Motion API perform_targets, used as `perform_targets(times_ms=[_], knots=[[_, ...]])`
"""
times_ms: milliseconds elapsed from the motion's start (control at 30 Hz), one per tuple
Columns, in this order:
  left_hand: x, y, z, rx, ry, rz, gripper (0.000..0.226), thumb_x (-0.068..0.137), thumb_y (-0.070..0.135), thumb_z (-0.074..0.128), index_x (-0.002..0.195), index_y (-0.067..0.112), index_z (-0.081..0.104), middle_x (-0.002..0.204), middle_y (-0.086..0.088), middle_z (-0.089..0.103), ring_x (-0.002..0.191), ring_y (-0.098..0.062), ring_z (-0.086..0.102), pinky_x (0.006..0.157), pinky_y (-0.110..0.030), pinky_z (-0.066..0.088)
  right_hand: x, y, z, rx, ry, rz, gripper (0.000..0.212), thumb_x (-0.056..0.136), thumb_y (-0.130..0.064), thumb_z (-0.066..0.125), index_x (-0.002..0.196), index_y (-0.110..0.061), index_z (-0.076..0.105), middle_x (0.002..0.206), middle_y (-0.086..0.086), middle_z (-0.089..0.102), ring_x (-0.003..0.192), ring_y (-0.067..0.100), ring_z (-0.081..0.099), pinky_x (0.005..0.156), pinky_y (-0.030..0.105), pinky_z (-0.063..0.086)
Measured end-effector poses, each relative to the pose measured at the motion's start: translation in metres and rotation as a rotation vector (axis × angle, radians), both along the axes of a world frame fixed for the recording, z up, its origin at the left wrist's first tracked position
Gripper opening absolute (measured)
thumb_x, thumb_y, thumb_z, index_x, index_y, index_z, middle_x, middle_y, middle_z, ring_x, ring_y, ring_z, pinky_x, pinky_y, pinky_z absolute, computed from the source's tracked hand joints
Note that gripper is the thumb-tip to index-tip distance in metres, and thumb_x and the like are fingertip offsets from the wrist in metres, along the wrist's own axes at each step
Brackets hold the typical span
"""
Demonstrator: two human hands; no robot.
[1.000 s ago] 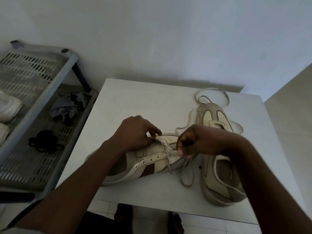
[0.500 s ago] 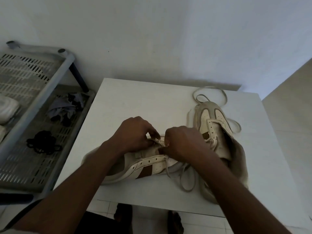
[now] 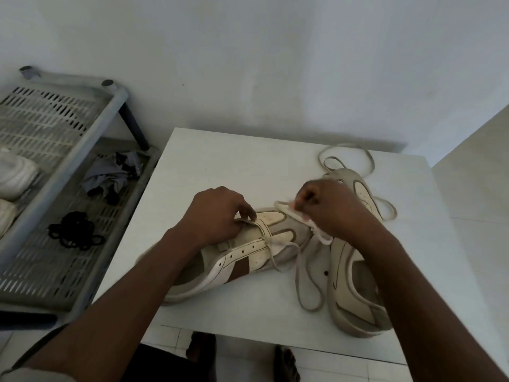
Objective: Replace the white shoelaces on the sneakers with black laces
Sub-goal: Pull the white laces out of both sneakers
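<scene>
Here, head view: we see the left hand (image 3: 217,213) gripping the sneaker (image 3: 248,255) on the table (image 3: 220,161); at its three o'clock the right hand (image 3: 330,208) pinches the white lace (image 3: 282,205). We judge the lace limp and light, best pinched near an eyelet. The black laces (image 3: 74,234) lie at nine o'clock.

Left hand (image 3: 217,213) gripping sneaker (image 3: 248,252), right hand (image 3: 327,208) pinching white lace (image 3: 286,209)

The right hand (image 3: 330,210) hides part of the far sneaker (image 3: 340,271), and the white lace (image 3: 286,208) it pinches looks motion-blurred.
</scene>
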State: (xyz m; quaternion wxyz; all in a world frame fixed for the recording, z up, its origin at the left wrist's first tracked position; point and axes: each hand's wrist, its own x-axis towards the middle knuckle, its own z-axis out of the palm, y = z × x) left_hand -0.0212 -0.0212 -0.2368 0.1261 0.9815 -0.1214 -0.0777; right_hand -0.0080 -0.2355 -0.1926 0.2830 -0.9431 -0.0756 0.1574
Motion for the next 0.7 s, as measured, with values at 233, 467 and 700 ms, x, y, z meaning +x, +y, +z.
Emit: perform_targets(times_ms=[233,467,700], knots=[[0.000,-0.001,-0.002,-0.171,-0.088,-0.073,0.012,0.080,0.042,0.068,0.077,0.032,0.071,0.080,0.017,0.061,0.074,-0.003,0.053,0.062,-0.023,0.036,0.002,-0.007,-0.011,0.041,-0.285,-0.185,0.021,0.085,-0.038,0.069,0.098,-0.021,0.066,0.097,-0.008,0.068,0.086,0.009,0.061,0.075,0.029,0.048],[-0.009,-0.009,0.006,-0.138,0.031,-0.215,0.026,0.074,0.049,0.068,0.075,0.023,0.069,0.054,0.016,0.049,0.053,0.001,0.046,0.056,-0.022,0.034,-0.027,0.027,-0.021,-0.311,-0.009,0.284,0.020,0.083,-0.045,0.067,0.098,-0.032,0.066,0.098,-0.008,0.064,0.095,0.015,0.060,0.070,0.027,0.042],[-0.007,-0.011,0.005,-0.060,0.177,-0.212,0.032,0.068,0.044,0.080,0.081,0.031,0.054,0.064,0.018,0.050,0.061,0.001,0.047,0.058,-0.019,0.035,-0.017,0.024,-0.028,-0.022,-0.038,0.095,0.010,0.089,-0.022,0.058,0.082,-0.025,0.065,0.070,-0.020,0.058,0.069,-0.001,0.052,0.066,0.026,0.041]])
